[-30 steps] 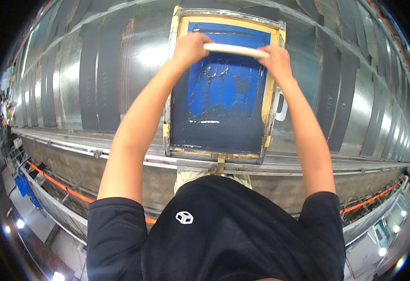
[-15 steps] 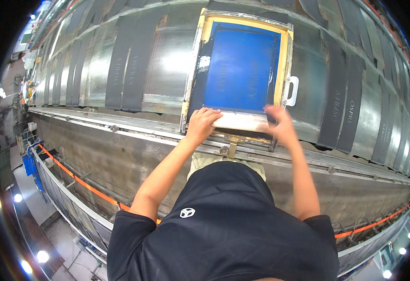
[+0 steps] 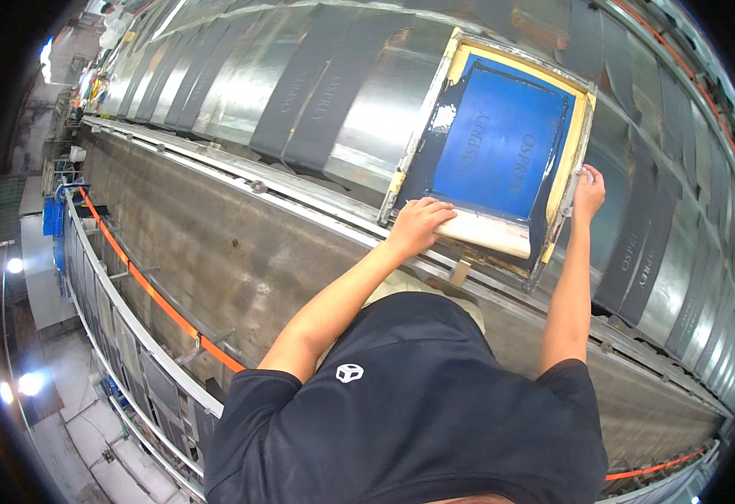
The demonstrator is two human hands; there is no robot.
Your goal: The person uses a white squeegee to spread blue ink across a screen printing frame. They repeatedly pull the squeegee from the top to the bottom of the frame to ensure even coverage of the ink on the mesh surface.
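A screen-printing frame (image 3: 583, 122) with yellow-taped edges lies tilted on the long metal table, and its blue mesh (image 3: 502, 139) carries faint lettering and dark ink along the margins. Across the near end of the mesh rests a squeegee (image 3: 493, 233) with a pale wooden grip. My left hand (image 3: 422, 225) is closed over the squeegee's left end. At the frame's right side my right hand (image 3: 588, 191) has its fingers curled around the white side handle, which the hand mostly hides.
Dark fabric strips (image 3: 300, 97) with lettering lie in rows on the shiny metal table (image 3: 376, 101) to both sides of the frame. A metal rail (image 3: 258, 186) runs along the table's near edge. Behind me on the left are a railing (image 3: 123, 328) and an orange pipe (image 3: 161, 309).
My right hand has left the squeegee's right end and moved to the frame's side handle. My left hand stays on the squeegee. The view has turned, so the frame appears farther right and tilted.
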